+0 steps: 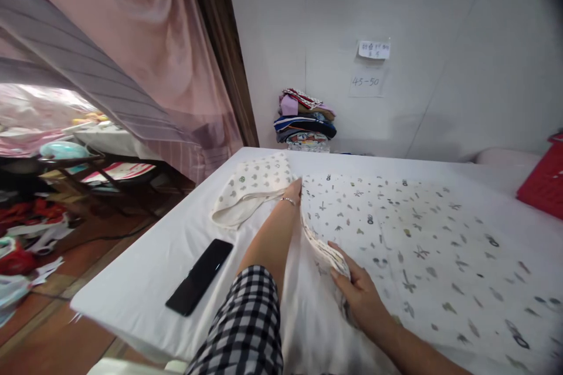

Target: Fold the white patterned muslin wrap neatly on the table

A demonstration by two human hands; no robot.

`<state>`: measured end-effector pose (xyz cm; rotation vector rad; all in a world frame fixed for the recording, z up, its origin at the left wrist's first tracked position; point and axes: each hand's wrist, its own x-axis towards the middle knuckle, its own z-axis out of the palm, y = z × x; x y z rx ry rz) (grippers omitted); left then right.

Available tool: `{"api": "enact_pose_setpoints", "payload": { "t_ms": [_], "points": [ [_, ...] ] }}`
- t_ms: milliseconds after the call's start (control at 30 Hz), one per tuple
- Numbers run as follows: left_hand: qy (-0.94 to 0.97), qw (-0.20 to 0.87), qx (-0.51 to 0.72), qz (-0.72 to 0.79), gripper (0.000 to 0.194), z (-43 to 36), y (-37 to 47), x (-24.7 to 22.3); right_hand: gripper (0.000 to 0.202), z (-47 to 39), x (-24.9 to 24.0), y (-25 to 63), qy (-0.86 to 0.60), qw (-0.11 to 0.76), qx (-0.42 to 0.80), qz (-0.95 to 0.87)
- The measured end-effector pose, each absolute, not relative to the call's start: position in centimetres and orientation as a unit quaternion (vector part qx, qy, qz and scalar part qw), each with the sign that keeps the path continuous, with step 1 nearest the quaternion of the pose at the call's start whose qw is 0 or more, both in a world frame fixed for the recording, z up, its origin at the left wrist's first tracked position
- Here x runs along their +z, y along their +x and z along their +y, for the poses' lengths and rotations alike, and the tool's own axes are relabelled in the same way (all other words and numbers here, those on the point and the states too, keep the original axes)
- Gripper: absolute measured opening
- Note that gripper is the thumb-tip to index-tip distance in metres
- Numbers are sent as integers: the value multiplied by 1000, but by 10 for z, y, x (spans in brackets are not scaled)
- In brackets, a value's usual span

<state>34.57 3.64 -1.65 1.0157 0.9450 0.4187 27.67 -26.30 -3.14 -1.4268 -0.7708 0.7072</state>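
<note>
A white cloth with small leaf and insect-like prints (409,240) lies spread over the right half of the table. My right hand (358,290) is closed on its near left edge, thumb on top, lifting several layers off the surface. My left hand (294,190) is stretched forward to the far left corner of the same cloth. Its fingers look pinched on that corner, though their tips are partly hidden. Just left of it lies a folded white cloth with grey-green prints (255,181).
A black phone (200,276) rests on the white-covered table (127,281). Folded clothes (305,120) are stacked against the wall behind. A red basket (545,179) stands at the right edge. Pink curtains (145,41) hang at the left, with a chair and clutter beyond.
</note>
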Motion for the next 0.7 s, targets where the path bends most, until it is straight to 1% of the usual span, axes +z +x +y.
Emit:
{"api": "enact_pose_setpoints", "payload": {
  "t_ms": [167, 400, 600, 700],
  "points": [
    [468, 729, 179, 466, 35, 55, 366, -22, 55, -264, -27, 280, -615, 630, 335, -335],
    [538, 652, 151, 512, 35, 67, 380, -22, 40, -266, -8, 287, -613, 607, 314, -395],
    [591, 604, 157, 511, 35, 64, 397, 15, 26, -289, 10, 313, -655, 623, 218, -369],
    [602, 613, 169, 484, 33, 49, 418, 43, 27, -318, 8, 331, -675, 639, 200, -310]
  ]
}}
